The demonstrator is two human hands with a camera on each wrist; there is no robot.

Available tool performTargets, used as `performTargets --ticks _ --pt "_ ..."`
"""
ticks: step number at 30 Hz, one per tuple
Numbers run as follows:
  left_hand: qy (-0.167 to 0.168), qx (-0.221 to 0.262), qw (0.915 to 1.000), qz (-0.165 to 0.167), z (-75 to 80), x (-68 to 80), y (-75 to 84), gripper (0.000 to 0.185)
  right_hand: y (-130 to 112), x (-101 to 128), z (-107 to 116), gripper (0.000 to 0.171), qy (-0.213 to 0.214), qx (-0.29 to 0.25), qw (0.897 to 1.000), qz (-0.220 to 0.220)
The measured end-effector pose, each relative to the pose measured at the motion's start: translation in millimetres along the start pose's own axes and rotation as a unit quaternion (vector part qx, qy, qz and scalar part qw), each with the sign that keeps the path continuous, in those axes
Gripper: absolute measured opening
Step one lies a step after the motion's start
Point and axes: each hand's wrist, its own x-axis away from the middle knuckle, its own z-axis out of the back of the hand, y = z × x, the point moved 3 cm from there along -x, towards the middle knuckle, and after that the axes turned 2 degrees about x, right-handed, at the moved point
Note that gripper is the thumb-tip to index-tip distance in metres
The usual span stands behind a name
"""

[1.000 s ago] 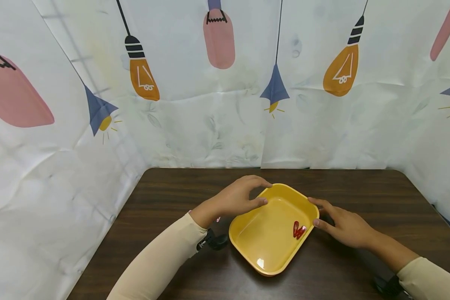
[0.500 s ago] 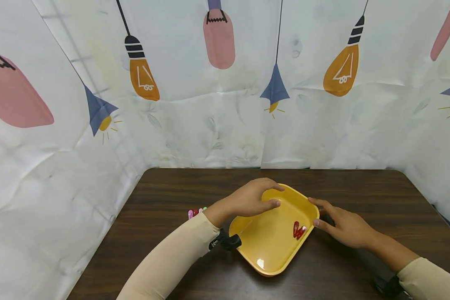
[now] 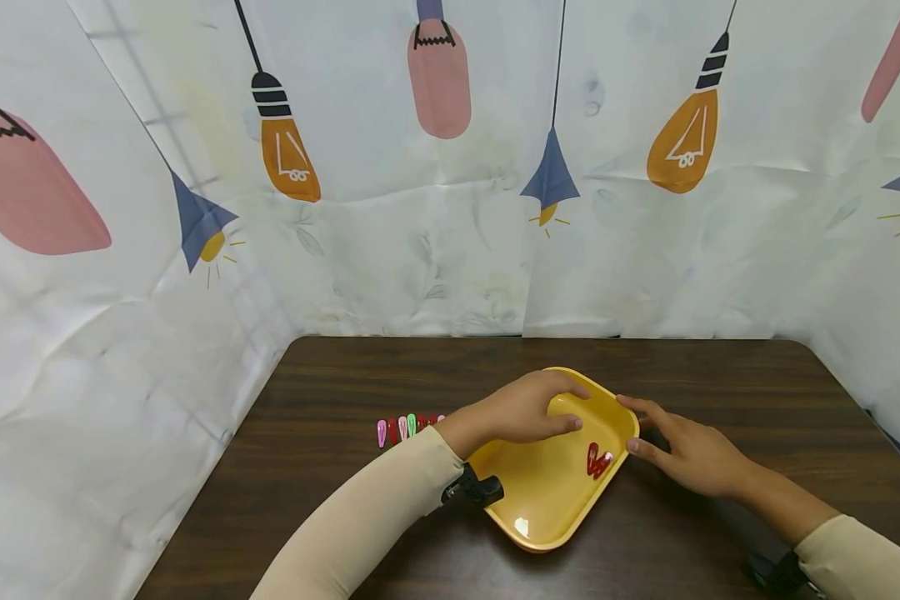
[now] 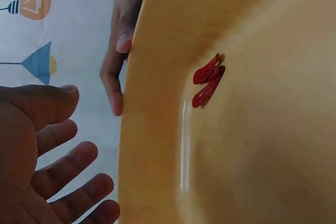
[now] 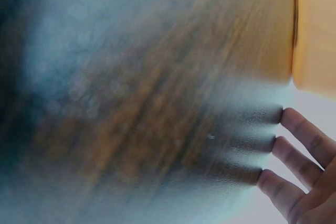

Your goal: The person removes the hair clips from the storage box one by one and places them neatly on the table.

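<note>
A yellow tray [image 3: 547,500] lies on the dark wooden table [image 3: 330,392], and a pair of red hair clips [image 3: 596,460] lies in its right part. My left hand [image 3: 532,407] hovers over the tray's far left corner, fingers loosely curved and holding nothing. In the left wrist view the red clips [image 4: 208,80] lie on the tray floor [image 4: 262,156] beyond my left hand [image 4: 47,150], whose palm is bare. My right hand [image 3: 682,450] rests at the tray's right rim with straight fingers touching it. The right wrist view shows its fingers [image 5: 299,156] beside the tray wall [image 5: 314,30].
A row of several coloured hair clips [image 3: 408,427] lies on the table left of the tray. White curtains printed with lamps [image 3: 450,208] close in the back and both sides. A black wrist camera mount [image 3: 474,490] sits at my left cuff.
My left hand has moved rightward over the tray towards the red clips, uncovering the row of clips on the table. The right hand and the tray have stayed put.
</note>
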Motion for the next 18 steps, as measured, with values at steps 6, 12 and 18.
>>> performTargets --ticks 6,12,18 --pt "-0.019 -0.024 0.9995 -0.007 -10.8 -9.4 1.0 0.042 0 0 0 0.062 0.001 0.0 1.0 0.001" --pt "-0.032 -0.042 0.9985 -0.014 -18.3 -16.5 1.6 0.042 -1 0 1 0.062 -0.002 -0.009 1.0 0.003" --pt "-0.04 -0.063 0.997 -0.019 -24.9 -21.9 3.5 0.043 -1 0 1 0.063 -0.004 -0.02 1.0 0.004"
